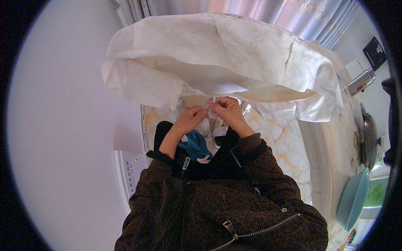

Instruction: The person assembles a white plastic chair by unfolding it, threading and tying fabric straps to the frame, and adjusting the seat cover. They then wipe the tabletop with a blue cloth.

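Note:
A large cream-white cloth (234,39) with a faint pattern spreads in front of me, its near side gathered into a fold. At the middle of its near edge, my left hand (189,120) and my right hand (229,112) are close together. Both have their fingers closed in a pinch on the white cloth, and a small bit of it pokes up between the right fingertips. What exactly the left fingertips grip is partly hidden. Below the hands, a teal cloth (195,144) lies over my lap.
Light curtains (301,16) hang behind the cloth. On the right, a counter (331,167) bears a silver flask (362,81), a lidded dark pan (369,142) and a teal basin (354,200). A plain wall (71,117) stands at left, with a white panel (127,171) low on it. Marbled tiles (284,146) cover the floor.

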Available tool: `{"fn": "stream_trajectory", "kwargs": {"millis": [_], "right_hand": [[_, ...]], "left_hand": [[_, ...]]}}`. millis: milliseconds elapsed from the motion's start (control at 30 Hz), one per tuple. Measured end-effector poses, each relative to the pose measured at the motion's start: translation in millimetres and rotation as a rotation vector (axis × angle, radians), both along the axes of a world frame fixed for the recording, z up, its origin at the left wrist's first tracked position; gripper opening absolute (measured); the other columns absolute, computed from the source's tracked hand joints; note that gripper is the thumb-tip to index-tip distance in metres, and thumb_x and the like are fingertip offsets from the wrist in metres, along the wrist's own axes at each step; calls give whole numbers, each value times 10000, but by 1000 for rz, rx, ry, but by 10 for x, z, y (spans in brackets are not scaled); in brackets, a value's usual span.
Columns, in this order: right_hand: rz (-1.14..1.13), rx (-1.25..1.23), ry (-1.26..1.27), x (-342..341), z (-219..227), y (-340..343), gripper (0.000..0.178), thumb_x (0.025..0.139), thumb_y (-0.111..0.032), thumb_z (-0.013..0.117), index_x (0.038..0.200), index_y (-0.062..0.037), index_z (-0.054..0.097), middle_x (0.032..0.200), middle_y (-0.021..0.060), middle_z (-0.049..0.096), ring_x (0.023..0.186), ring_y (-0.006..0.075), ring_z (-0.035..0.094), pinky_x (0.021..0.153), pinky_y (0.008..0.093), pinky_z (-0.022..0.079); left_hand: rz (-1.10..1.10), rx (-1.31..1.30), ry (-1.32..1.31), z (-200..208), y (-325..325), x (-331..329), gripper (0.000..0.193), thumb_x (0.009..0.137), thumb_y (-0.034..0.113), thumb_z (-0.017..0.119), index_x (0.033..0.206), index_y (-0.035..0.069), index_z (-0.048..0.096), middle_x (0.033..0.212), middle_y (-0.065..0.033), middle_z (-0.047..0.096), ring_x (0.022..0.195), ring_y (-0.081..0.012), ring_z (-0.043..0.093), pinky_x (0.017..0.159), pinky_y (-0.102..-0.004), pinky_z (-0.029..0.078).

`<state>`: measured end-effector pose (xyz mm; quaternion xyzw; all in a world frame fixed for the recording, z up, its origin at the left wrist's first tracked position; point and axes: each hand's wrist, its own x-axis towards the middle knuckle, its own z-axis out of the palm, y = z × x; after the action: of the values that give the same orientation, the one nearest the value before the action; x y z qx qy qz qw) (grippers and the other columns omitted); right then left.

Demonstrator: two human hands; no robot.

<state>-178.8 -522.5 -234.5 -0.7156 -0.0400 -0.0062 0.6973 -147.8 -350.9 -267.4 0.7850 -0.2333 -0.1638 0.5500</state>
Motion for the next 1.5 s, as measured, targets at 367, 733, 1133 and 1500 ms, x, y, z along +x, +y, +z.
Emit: {"fn": "stream_trajectory", "kwargs": {"millis": [367,733,1133,1500], "right_hand": [[-1,-114,-56,-34,23,-13,202,826,-134,621,977,-6,660,808,24,655,702,56,553,637,211,463],[-22,-199,-74,8,-58,-99,265,802,-239,644,954,-23,668,768,60,642,716,105,564,677,252,458],[-13,83,189,68,-167,-35,286,807,-289,604,678,-35,583,579,-15,509,515,62,443,460,229,328],[-61,253,182,65,-69,18,240,818,-282,569,685,-83,551,553,-43,456,470,53,391,420,216,278]], "left_hand": [[126,-406,334,343,22,-63,232,896,258,523,855,46,607,583,62,420,480,-38,350,429,-197,274],[154,-176,-84,403,-58,-71,166,879,163,534,852,4,572,719,27,513,667,-73,456,596,-231,388],[266,-551,465,175,-92,36,156,882,180,514,909,46,590,651,46,466,544,-39,386,473,-188,308],[308,-201,51,283,-237,-14,192,857,150,548,992,22,593,795,-9,587,710,-78,511,625,-219,417]]}}
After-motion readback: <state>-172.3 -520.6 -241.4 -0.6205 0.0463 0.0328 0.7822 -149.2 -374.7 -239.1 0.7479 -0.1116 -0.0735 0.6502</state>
